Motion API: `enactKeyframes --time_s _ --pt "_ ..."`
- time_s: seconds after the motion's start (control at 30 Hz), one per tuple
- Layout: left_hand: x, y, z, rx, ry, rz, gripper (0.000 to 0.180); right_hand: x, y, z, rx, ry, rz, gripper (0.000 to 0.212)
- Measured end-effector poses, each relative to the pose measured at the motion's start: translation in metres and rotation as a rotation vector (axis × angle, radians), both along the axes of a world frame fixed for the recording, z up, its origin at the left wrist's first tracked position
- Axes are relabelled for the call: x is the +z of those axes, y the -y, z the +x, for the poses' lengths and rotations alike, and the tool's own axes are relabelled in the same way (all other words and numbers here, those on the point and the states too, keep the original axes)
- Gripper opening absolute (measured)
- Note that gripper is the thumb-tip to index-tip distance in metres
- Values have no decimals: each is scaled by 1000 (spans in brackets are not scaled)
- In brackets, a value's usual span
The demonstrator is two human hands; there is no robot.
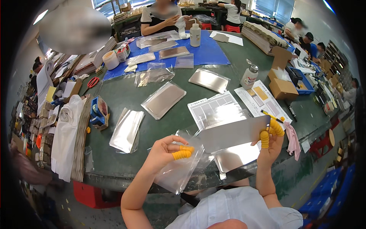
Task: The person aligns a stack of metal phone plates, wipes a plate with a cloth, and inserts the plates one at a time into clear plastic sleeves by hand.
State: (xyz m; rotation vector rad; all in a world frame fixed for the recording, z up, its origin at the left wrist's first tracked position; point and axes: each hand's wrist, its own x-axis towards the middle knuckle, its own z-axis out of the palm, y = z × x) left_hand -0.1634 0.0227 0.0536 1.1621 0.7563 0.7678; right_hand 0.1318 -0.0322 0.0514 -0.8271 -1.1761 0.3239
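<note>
My left hand (164, 153), with yellow finger cots on its thumb and a finger, pinches a clear plastic bag (176, 172) over the table's near edge. A thin grey metal plate (233, 134) is gripped at its right end by my right hand (271, 147), which also wears yellow finger cots. The plate's left end meets the bag's upper part; I cannot tell whether it lies inside. Beneath the plate, a stack of shiny plates (234, 157) rests on the table. Printed sheets (200, 110) lie just beyond.
Bagged plates (164, 100) and a stack of plastic sleeves (126, 130) lie on the green table (103, 147). A blue tape dispenser (99, 112) stands left; a white bottle (249, 76) stands far right. Across the table, a person (160, 24) handles white cloth on a blue mat (217, 53).
</note>
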Motion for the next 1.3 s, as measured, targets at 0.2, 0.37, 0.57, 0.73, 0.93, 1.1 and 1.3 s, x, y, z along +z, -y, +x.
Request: enactKeyframes --time_s 0.2,0.37,0.57,0.73,0.93,1.1,1.3 --pt "-3 -2 2 -46 12 -45 27 -2 -1 0 108 3 -143 35" --pt "-2 -3 2 -83 22 -64 28 2 -5 8 104 18 -183 35" --pt "-4 -1 2 -88 50 -63 29 7 -4 12 131 12 -158 36" --pt "-6 1 3 -88 46 -103 28 5 -5 -4 224 -8 -339 39" --pt "-5 0 3 -47 -21 -74 34 -4 -3 -38 275 139 -464 36" --pt "1 -1 5 -87 96 -76 30 -4 -11 -41 186 235 -418 26" --pt "-7 -1 5 -25 120 -87 24 -3 -7 -53 280 572 -409 60"
